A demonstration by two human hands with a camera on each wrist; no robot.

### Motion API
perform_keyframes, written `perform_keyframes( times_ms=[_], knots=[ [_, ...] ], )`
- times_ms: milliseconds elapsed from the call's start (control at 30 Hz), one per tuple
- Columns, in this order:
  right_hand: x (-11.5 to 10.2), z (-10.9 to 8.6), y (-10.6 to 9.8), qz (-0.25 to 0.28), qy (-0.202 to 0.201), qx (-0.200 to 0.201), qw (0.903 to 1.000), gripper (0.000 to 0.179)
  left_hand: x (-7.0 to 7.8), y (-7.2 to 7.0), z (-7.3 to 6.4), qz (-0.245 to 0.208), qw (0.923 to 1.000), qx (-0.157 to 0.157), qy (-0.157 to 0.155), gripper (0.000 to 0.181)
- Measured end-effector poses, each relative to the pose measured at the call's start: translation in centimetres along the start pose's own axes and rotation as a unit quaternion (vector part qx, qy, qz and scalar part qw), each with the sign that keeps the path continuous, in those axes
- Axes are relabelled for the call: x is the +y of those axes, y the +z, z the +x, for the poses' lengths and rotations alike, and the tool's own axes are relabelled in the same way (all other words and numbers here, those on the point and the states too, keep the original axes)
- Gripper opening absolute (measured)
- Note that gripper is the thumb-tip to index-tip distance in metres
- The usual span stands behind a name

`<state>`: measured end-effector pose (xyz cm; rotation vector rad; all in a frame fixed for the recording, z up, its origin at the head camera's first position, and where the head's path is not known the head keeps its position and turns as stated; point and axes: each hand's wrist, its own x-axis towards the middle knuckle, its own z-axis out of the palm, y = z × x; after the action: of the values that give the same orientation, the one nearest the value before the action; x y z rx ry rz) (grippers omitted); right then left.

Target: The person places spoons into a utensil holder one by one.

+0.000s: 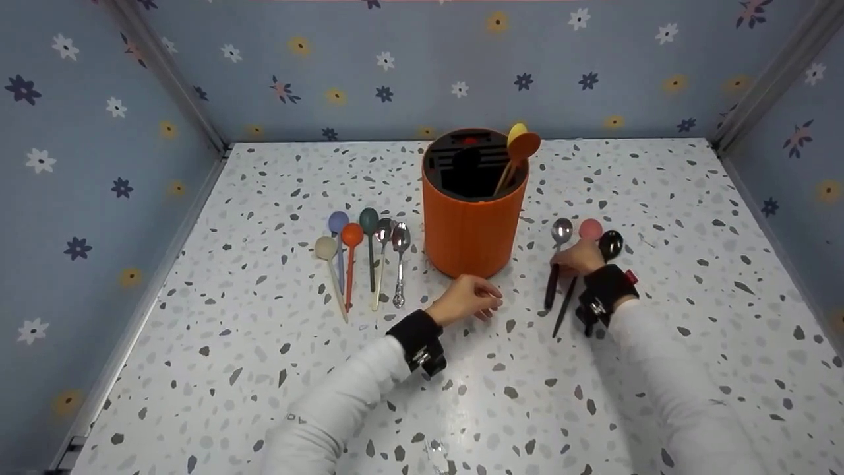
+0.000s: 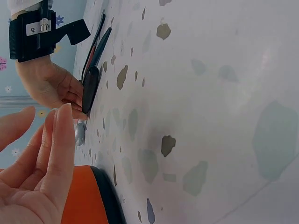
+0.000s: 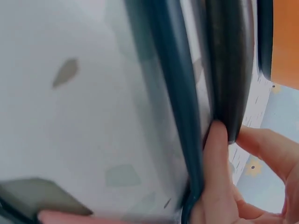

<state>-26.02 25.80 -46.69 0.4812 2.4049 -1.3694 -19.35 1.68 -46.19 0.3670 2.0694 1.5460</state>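
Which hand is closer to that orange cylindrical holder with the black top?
The left hand is nearer, just in front of the orange cylindrical holder. The right hand is farther, off to the right, pinching the dark-handled silver spoon.

At least eleven spoons (image 1: 352, 233), one orange holder (image 1: 471, 237), two hands (image 1: 465, 299)

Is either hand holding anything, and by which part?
The right hand pinches the silver-bowled spoon by its dark handle, at the end nearest the bowl; the left hand holds nothing.
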Motion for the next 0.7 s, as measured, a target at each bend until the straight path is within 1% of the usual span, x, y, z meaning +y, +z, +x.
perform_keyframes(
  times_ms=[67, 133, 167, 267, 333, 400, 500, 633, 700],
  knots=[
    [-0.1, 0.0, 0.0, 0.046, 0.013, -0.024, 0.9985, 0.023, -0.1, 0.1, 0.0, 0.003, 1.0, 0.001, -0.005, 0.018],
    [-0.1, -0.1, -0.1, 0.087, 0.03, -0.048, 0.9946, 0.023, -0.2, 0.2, 0.1, 0.007, 0.9999, 0.003, -0.01, 0.017],
    [-0.1, -0.1, -0.2, 0.097, 0.039, -0.056, 0.993, 0.022, -0.2, 0.2, 0.1, 0.008, 0.9999, 0.003, -0.012, 0.017],
    [-0.1, -0.1, -0.4, 0.089, 0.063, -0.07, 0.9915, 0.023, -0.3, 0.3, 0.1, 0.011, 0.9998, 0.003, -0.016, 0.016],
    [-0.1, -0.1, -0.6, 0.1, 0.074, -0.081, 0.9889, 0.019, -0.3, 0.4, 0.1, 0.015, 0.9997, 0.003, -0.02, 0.017],
    [-0.1, -0.3, -0.7, 0.115, 0.075, -0.092, 0.9863, 0.014, -0.3, 0.4, 0.2, 0.019, 0.9996, 0.002, -0.023, 0.017],
    [0.0, -0.6, -0.7, 0.15, 0.067, -0.111, 0.9801, 0.005, -0.3, 0.5, 0.2, 0.017, 0.9996, 0.0, -0.023, 0.018],
    [0.2, -1.2, -0.4, 0.177, 0.047, -0.141, 0.9729, 0.005, -0.3, 0.6, 0.3, 0.011, 0.9998, -0.004, -0.016, 0.018],
    [0.3, -1.5, -0.1, 0.179, 0.039, -0.153, 0.971, 0.003, -0.3, 0.7, 0.4, 0.01, 0.9999, -0.006, -0.012, 0.018]
  ],
)
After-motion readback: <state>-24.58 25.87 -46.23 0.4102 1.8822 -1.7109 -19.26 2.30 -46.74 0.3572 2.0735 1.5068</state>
